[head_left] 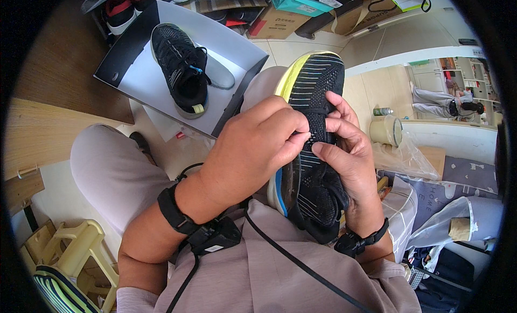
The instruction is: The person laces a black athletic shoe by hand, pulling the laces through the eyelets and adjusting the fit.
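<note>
A black knit sneaker [318, 73] with a lime-yellow sole edge at the toe leans against my lap, toe pointing away. From its right side my right hand [350, 146] grips the upper, thumb and fingers around the lacing area. My left hand [264, 132] is closed in a pinch over the same area; what the fingertips hold is hidden. The matching sneaker [183, 70] lies in an open shoebox [234, 41] ahead to the left, next to a grey, rounded flat piece [219, 73]. Black straps with small devices circle both wrists.
A black cable [291, 264] runs across my lap. Cardboard boxes [280, 23] and other shoes [121, 11] are stacked at the back. On the right stand a beige bin [385, 130] and plastic bags [406, 162]; a cream plastic stool [81, 243] is at lower left.
</note>
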A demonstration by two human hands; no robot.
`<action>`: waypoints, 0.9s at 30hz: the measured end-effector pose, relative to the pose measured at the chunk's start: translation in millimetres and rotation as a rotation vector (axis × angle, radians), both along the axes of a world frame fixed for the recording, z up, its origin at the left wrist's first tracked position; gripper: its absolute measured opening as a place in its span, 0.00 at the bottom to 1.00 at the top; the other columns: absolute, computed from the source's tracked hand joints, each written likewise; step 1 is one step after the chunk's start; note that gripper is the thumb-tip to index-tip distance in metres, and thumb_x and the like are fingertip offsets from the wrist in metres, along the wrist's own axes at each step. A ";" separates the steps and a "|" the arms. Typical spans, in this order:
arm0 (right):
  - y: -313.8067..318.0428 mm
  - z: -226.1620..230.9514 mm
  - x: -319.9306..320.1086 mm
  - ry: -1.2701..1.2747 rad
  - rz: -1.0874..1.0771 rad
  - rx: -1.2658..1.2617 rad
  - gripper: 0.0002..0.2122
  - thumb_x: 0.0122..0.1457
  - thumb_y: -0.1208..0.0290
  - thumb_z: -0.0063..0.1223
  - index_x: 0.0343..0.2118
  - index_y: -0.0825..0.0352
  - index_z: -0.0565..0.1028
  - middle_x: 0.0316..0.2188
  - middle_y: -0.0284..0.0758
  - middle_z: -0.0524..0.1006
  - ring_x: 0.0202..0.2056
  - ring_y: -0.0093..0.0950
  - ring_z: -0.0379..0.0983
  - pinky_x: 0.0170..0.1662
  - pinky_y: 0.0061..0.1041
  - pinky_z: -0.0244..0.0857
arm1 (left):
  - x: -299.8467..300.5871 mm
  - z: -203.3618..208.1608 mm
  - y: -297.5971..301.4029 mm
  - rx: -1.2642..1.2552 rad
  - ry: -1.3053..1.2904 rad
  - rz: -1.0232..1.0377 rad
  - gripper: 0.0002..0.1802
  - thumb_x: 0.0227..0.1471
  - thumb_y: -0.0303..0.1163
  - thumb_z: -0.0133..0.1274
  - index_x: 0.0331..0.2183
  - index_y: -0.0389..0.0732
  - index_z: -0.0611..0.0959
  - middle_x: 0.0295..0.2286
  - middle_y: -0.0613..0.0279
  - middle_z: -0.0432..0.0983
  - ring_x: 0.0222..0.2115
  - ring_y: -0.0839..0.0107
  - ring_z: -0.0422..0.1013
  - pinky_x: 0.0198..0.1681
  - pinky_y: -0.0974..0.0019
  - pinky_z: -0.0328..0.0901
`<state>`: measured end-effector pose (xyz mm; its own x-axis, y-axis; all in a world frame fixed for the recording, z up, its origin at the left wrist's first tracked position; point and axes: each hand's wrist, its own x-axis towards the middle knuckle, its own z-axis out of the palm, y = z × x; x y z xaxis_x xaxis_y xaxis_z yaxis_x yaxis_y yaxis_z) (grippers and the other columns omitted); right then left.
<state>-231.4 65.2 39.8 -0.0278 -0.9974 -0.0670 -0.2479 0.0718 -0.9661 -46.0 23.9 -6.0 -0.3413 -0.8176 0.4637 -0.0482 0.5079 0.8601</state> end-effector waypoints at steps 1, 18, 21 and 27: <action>0.2 -0.4 0.2 -0.013 0.001 -0.011 0.17 0.41 0.89 0.58 0.36 0.65 0.78 0.58 0.37 0.59 0.50 0.24 0.60 0.54 0.23 0.55 | -0.6 -0.7 0.2 -0.010 0.004 0.009 0.09 0.44 0.23 0.61 0.31 0.39 0.80 0.28 0.62 0.72 0.23 0.73 0.69 0.25 0.73 0.65; 0.1 -2.1 1.7 0.059 0.020 -0.038 0.17 0.41 0.89 0.57 0.37 0.66 0.78 0.59 0.36 0.59 0.51 0.23 0.59 0.55 0.22 0.55 | 1.2 4.7 3.9 -0.157 -0.193 0.071 0.09 0.43 0.23 0.59 0.30 0.39 0.78 0.27 0.59 0.72 0.26 0.62 0.72 0.29 0.64 0.66; 0.4 -2.6 2.0 0.099 0.043 -0.061 0.18 0.41 0.90 0.56 0.37 0.66 0.79 0.61 0.36 0.58 0.52 0.22 0.58 0.55 0.21 0.56 | 1.3 5.1 3.8 -0.201 -0.211 0.082 0.08 0.43 0.22 0.58 0.30 0.39 0.78 0.27 0.58 0.72 0.26 0.60 0.71 0.28 0.63 0.66; -0.1 -4.9 4.0 0.043 0.034 -0.056 0.17 0.42 0.89 0.57 0.37 0.66 0.79 0.60 0.36 0.59 0.52 0.23 0.59 0.56 0.23 0.54 | -2.3 6.7 5.3 -0.214 -0.235 0.043 0.06 0.45 0.23 0.56 0.30 0.38 0.77 0.27 0.58 0.72 0.27 0.59 0.72 0.29 0.62 0.67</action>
<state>-227.4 65.1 34.9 0.0043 -0.9999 -0.0109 -0.2906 0.0092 -0.9568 -48.3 29.2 0.8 -0.4269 -0.7260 0.5392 -0.2577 0.6692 0.6970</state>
